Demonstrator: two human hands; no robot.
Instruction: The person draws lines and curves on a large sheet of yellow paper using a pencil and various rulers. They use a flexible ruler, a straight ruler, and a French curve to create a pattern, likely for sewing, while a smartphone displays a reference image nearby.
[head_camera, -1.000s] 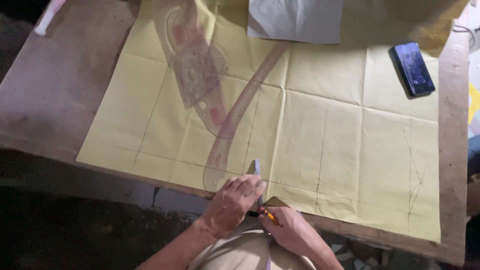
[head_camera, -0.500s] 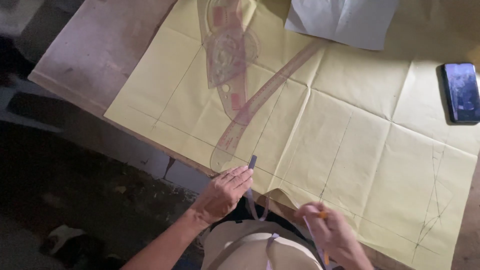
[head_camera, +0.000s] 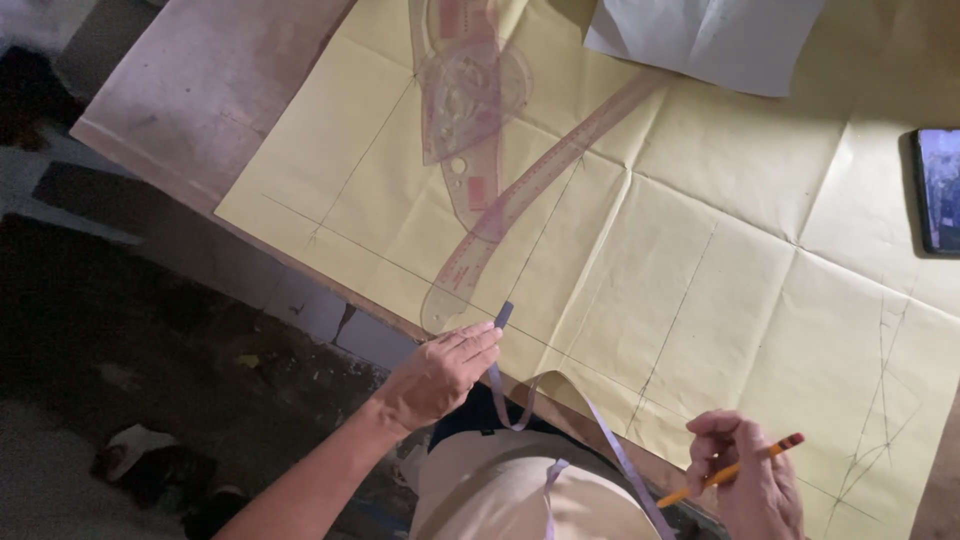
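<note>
A large creased yellow paper sheet (head_camera: 720, 250) with pencil lines covers the wooden table (head_camera: 210, 90). My left hand (head_camera: 440, 375) pinches the end of a lilac measuring tape (head_camera: 500, 340) at the paper's near edge; the tape loops down and runs past my waist. My right hand (head_camera: 750, 475) is off the paper at the lower right and grips a yellow pencil (head_camera: 735, 468). A clear curved ruler (head_camera: 530, 195) lies diagonally on the paper, its lower tip just above my left hand. A second clear pattern ruler (head_camera: 465, 95) lies across it.
A white paper sheet (head_camera: 705, 35) lies at the top over the yellow one. A dark phone (head_camera: 938, 190) rests at the right edge. Left of the table the dark floor (head_camera: 150, 380) holds some scraps.
The view has shifted left. My right hand has pulled away from my left, down and to the right, with the pencil. My left hand stays on the tape end at the paper's edge.
</note>
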